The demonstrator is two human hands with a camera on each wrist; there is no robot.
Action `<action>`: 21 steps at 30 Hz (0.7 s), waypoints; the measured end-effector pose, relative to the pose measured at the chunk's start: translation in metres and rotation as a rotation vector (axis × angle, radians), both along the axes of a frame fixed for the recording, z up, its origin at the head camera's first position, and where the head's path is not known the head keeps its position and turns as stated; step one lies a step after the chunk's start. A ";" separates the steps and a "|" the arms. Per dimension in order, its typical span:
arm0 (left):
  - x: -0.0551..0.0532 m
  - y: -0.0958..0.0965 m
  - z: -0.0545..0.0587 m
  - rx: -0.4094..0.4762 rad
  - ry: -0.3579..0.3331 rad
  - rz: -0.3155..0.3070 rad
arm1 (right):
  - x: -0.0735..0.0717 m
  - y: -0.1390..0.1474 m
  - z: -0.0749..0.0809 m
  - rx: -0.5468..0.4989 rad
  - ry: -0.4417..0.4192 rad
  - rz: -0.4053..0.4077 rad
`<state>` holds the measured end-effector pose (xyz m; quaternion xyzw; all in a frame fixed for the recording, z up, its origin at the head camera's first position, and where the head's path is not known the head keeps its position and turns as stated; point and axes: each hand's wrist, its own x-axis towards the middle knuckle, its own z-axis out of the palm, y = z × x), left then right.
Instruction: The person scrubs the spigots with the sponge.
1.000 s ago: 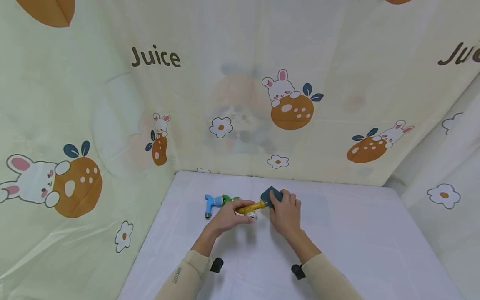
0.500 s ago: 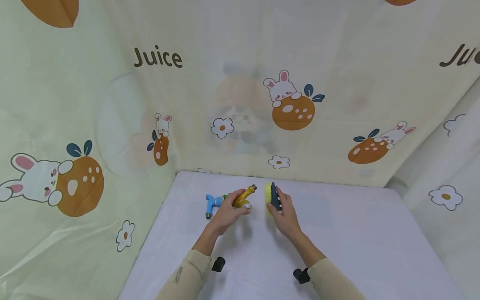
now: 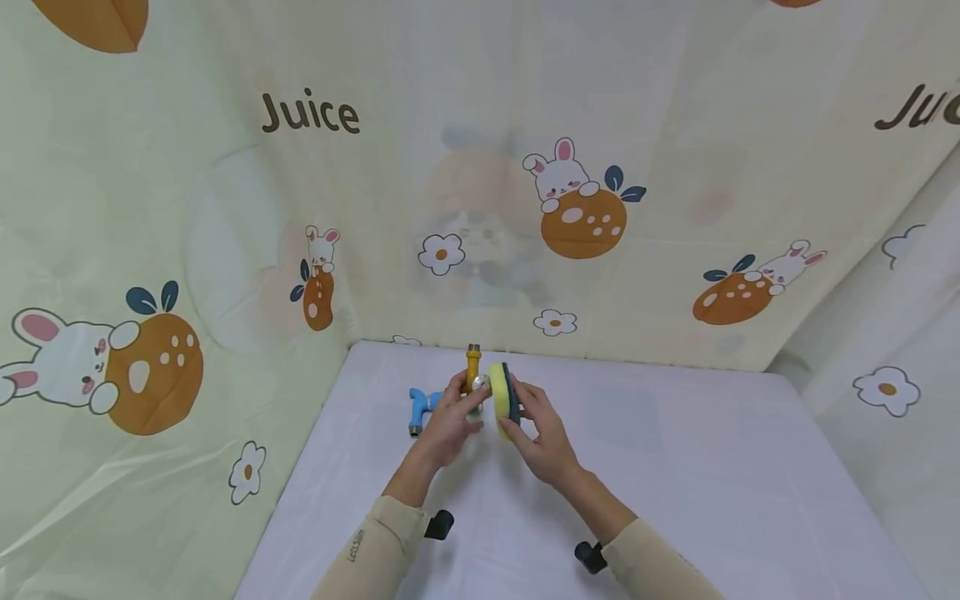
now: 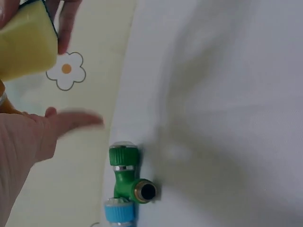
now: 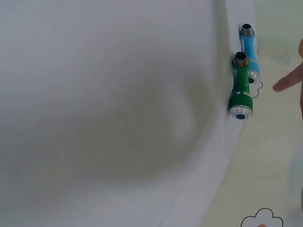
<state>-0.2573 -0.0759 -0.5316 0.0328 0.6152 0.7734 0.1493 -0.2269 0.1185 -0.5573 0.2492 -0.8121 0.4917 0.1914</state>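
My left hand (image 3: 447, 425) grips a yellow tap (image 3: 473, 360), its threaded metal end pointing away toward the back wall. In my right hand (image 3: 546, 442) is a sponge (image 3: 499, 402), pinched between thumb and fingers. Its yellow foam side faces the tap's silvery knob and sits right beside it; the dark scouring side faces right. The left wrist view shows the foam (image 4: 31, 45) above the left hand (image 4: 28, 146), with only a sliver of the yellow tap at the edge. In the right wrist view, just a few fingers (image 5: 289, 79) show at the right edge.
A blue tap (image 3: 417, 408) lies on the white table (image 3: 712, 467) left of the hands. Beside it is a green tap (image 4: 125, 182), mostly hidden behind the left hand in the head view. A printed curtain (image 3: 660, 100) rises behind the table and at both sides.
The sponge left the yellow tap's threaded end, turned foam side left, and came back left to the knob. The tap swung from pointing right to pointing away.
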 end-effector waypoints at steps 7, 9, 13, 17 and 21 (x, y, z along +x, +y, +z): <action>0.000 -0.001 -0.006 -0.128 0.062 0.079 | 0.003 -0.002 -0.001 0.078 0.014 -0.061; 0.001 -0.001 -0.009 -0.144 0.052 0.077 | 0.003 -0.003 0.000 0.118 0.027 -0.093; 0.002 -0.001 -0.014 -0.153 0.034 0.071 | 0.003 -0.004 0.004 0.207 0.090 -0.170; 0.004 -0.002 -0.015 -0.155 0.056 0.098 | 0.002 -0.006 0.008 0.276 0.176 -0.247; 0.003 -0.002 -0.011 -0.158 0.097 0.111 | 0.001 -0.006 0.010 0.322 0.222 -0.307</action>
